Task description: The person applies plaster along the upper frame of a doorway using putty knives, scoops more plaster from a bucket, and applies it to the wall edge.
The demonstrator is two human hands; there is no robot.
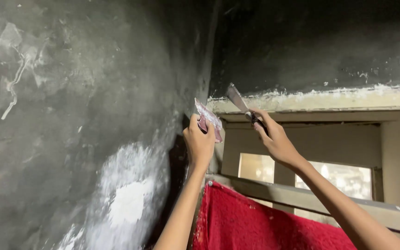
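My left hand (pixel 199 144) is raised by the wall corner and grips a flat plate (pixel 208 119) smeared with white putty. My right hand (pixel 275 137) holds a putty knife (pixel 238 100) by its dark handle. The blade points up and left, its tip touching the putty-covered ledge (pixel 329 98) just below the dark soot-stained wall (pixel 302 46). The two hands are close together, about a hand's width apart.
A dark grey wall (pixel 70 115) with white putty patches (pixel 128 199) fills the left. A red cloth (pixel 246 222) hangs over a wooden bar (pixel 302 196) below my arms. Bright window openings (pixel 343 178) sit behind it.
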